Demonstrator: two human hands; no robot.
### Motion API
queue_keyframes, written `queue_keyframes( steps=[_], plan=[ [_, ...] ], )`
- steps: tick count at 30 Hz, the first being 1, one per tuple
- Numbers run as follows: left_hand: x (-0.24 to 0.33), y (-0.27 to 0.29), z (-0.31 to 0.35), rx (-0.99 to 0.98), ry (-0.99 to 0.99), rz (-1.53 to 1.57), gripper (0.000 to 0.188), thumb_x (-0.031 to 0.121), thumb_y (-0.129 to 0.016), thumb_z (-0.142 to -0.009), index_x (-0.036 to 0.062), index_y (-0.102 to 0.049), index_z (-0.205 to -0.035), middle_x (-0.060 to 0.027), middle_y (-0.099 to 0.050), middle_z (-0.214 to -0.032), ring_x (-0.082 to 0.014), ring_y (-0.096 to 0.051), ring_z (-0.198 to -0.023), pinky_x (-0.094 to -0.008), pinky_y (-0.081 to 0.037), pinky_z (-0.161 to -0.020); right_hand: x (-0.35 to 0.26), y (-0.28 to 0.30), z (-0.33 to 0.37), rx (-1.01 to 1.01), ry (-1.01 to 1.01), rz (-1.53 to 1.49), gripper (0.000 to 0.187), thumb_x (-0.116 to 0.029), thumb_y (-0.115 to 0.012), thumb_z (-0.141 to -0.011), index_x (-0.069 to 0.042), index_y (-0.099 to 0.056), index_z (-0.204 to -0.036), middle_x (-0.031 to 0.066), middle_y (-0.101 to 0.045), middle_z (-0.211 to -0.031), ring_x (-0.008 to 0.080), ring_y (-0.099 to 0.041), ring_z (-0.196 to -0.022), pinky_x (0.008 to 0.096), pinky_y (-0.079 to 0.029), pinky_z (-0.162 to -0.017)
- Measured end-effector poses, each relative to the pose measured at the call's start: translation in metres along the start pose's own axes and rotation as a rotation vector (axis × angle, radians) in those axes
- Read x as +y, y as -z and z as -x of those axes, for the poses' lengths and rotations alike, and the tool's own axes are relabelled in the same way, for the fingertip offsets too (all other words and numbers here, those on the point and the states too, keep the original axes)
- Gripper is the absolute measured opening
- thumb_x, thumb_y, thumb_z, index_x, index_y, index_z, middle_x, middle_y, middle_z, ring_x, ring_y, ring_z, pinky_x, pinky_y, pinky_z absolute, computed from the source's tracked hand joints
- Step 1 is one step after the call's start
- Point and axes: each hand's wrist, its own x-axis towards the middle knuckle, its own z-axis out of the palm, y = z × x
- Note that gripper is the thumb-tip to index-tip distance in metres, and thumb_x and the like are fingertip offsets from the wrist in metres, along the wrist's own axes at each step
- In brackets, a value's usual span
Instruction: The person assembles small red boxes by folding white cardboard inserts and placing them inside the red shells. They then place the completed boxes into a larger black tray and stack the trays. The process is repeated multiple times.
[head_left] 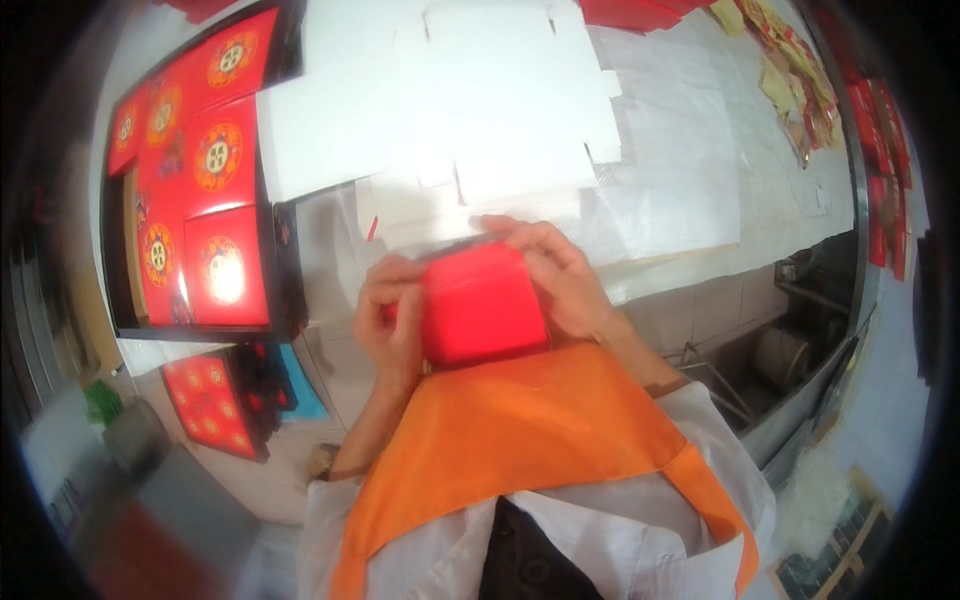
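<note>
Close in front of my orange apron I hold a small red cardboard box [482, 308] by its two sides. My left hand [395, 312] is closed on its left edge, thumb bent against the near face. On the opposite side my right hand [560, 275] grips the far right corner, with its fingers over the top edge. The side of the box turned away from me is hidden. Just beyond it lie flat white unfolded cardboard blanks [450, 90] on the table.
At the left a black tray [190, 333] holds several red boxes [222, 150] with round gold emblems. Below it stands a red patterned carton [208, 405]. Red and gold wrappers [795, 85] lie at the far right of the white-covered table [690, 170]. A small red scrap [373, 228] rests near my left hand.
</note>
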Motion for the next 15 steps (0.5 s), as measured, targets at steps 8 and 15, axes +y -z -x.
queue_keyframes(
  steps=[8,15],
  plan=[
    [0.063,-0.031,-0.051,-0.297,-0.029,-0.398,0.037,0.0,-0.068,-0.07,0.0002,-0.046,-0.1,-0.0184,-0.051,-0.116,-0.0262,-0.054,-0.101,-0.0334,-0.046,-0.084,-0.073,-0.01,-0.029,0.079,0.137,0.259,0.025,-0.01,-0.046,-0.09,-0.002,-0.05,-0.113,0.0079,-0.053,-0.114,0.0157,-0.053,-0.103,0.028,-0.043,-0.089],
    [0.076,-0.056,-0.105,-0.778,0.225,-0.347,0.052,0.008,-0.076,-0.067,0.0017,-0.045,-0.108,-0.011,-0.058,-0.097,-0.0184,-0.057,-0.087,-0.0284,-0.047,-0.075,-0.13,0.027,-0.032,-0.015,0.4,0.631,0.027,-0.007,-0.044,-0.09,-0.002,-0.047,-0.117,0.0083,-0.053,-0.114,0.0155,-0.055,-0.099,0.0276,-0.045,-0.085]
  ],
)
